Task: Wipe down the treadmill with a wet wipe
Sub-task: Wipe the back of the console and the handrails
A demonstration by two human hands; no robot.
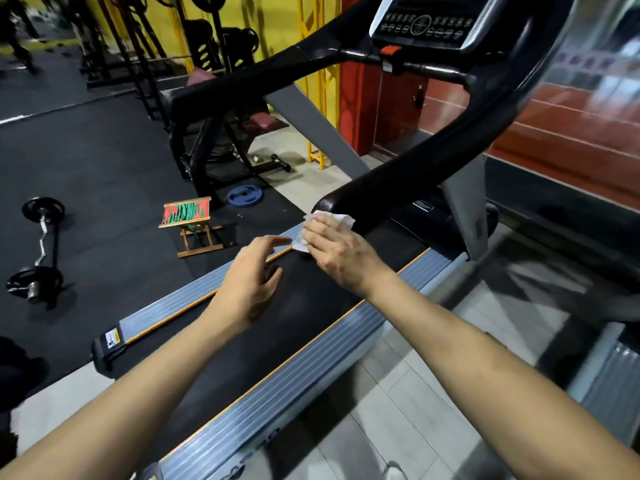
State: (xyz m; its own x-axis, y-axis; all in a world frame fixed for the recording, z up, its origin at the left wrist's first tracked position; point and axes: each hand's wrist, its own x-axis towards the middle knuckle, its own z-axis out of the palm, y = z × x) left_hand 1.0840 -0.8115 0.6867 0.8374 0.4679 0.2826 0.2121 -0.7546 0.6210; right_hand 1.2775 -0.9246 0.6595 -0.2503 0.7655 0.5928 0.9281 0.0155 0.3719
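While our right hand (337,249) pinches the white wet wipe (341,218) between curled fingers and thumb, the crumpled sheet lies against the near end of the treadmill's black handrail (398,178), which runs up and away toward the console (426,24). Our right forearm reaches forward and leftward over the belt (311,306). Our left hand (251,278) hovers above the belt, fingers loosely spread, holding nothing, beside the grey side rail (180,299).
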